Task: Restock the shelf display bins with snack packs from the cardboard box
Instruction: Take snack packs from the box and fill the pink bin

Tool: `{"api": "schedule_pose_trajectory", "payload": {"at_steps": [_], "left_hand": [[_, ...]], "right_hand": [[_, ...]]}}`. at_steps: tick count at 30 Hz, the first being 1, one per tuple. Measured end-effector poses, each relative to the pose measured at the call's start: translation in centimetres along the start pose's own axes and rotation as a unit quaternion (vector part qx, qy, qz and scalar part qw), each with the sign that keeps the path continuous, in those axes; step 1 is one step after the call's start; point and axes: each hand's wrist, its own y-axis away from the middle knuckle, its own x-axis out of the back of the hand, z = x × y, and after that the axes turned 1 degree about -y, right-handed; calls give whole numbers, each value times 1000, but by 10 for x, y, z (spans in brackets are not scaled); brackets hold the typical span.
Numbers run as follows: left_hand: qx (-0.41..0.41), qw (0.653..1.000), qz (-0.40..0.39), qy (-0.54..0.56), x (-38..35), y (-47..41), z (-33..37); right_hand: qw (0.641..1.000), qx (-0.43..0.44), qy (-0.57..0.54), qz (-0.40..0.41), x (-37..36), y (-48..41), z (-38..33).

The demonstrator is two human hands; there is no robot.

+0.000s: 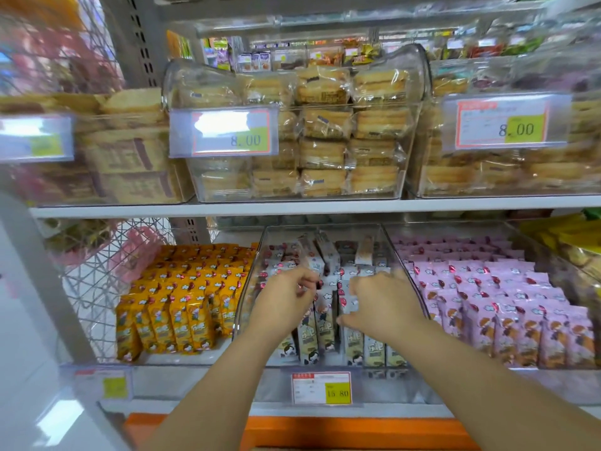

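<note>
A clear middle display bin (252,281) on the lower shelf holds several grey-white snack packs (325,333) standing in rows, with a few packs tilted at the back (320,255). Both my hands reach into this bin. My left hand (281,301) hovers over the packs with its fingers curled; whether it holds a pack is unclear. My right hand (382,304) has its fingers bent down onto the tops of the packs, gripping one at its upper edge. The cardboard box is out of view.
An orange-pack bin (182,304) sits to the left and a pink-pack bin (494,304) to the right. The upper shelf carries clear bins of wrapped cakes (325,138) with price tags. A wire rack (104,281) stands at far left. An orange surface (325,431) lies below.
</note>
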Motion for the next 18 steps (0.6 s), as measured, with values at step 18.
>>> {"api": "schedule_pose_trajectory", "payload": {"at_steps": [18], "left_hand": [[-5, 1000, -2, -4, 1, -2, -14]], "right_hand": [[966, -44, -217, 131, 3, -33, 26]]}}
